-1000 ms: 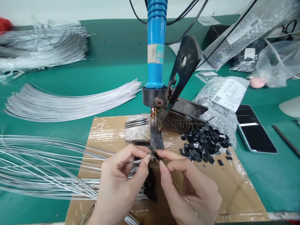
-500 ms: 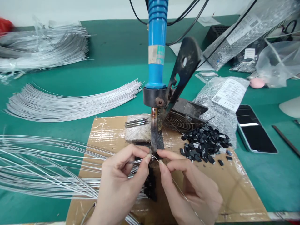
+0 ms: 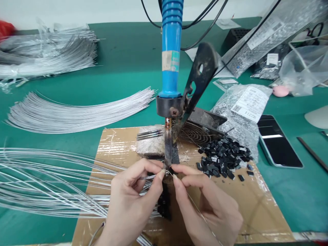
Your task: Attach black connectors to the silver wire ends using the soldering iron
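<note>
Below the blue-handled soldering iron (image 3: 171,37), held upright in a black bracket, its tip (image 3: 168,150) points down between my fingertips. My left hand (image 3: 137,196) is closed in a pinch on a thin silvery wire (image 3: 149,177), whose end sits right at the tip. From the other side my right hand (image 3: 208,201) pinches a strand of solder wire (image 3: 197,209), which trails down across the palm. The solder's upper end reaches the same spot under the tip. A small dark piece shows by the right index fingertip; the fingers partly hide the joint.
Cardboard (image 3: 256,208) covers the work spot. Black connector pieces (image 3: 222,157) are heaped at right, beside a phone (image 3: 280,141) and plastic bags. White wires (image 3: 77,114) lie fanned at left, with more bundles behind. A black fan (image 3: 202,126) stands behind the iron.
Both hands stay almost where they were at the iron's tip. The right thumb has shifted very slightly left along with the solder wire.
</note>
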A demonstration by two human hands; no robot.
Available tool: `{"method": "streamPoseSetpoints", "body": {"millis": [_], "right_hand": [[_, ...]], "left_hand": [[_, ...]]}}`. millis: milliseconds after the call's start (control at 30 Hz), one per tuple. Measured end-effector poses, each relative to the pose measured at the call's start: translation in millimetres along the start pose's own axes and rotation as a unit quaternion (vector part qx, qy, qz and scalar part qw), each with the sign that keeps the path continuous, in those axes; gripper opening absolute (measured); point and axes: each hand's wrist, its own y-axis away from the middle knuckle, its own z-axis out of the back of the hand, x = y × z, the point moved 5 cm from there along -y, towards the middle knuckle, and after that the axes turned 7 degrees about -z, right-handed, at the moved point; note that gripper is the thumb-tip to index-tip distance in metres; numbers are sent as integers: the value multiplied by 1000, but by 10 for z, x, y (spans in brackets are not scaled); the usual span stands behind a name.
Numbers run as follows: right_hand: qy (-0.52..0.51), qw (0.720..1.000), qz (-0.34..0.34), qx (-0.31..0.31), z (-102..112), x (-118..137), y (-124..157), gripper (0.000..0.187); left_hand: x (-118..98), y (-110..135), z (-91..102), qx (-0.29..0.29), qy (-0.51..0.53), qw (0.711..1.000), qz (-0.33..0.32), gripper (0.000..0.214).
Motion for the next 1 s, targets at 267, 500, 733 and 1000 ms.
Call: {"method": "streamPoseSetpoints", "body": {"millis": [267, 500, 733, 1000], "right_hand": [[-13, 1000, 1, -13, -12, -26, 9, 17], [-10, 1000, 18, -17, -18, -11, 4, 17], [1, 1000, 25, -18, 9, -4, 24, 19], [-33, 999, 2, 12, -16, -33, -100, 17]], "left_hand": [[24, -13, -6, 2, -4, 1000, 1, 14], [-26, -33, -21, -3, -9, 1000, -10, 15], [-21, -6, -2, -5, -18, 1000, -12, 14], [14, -16, -16, 5, 0, 1000, 1, 15]]}}
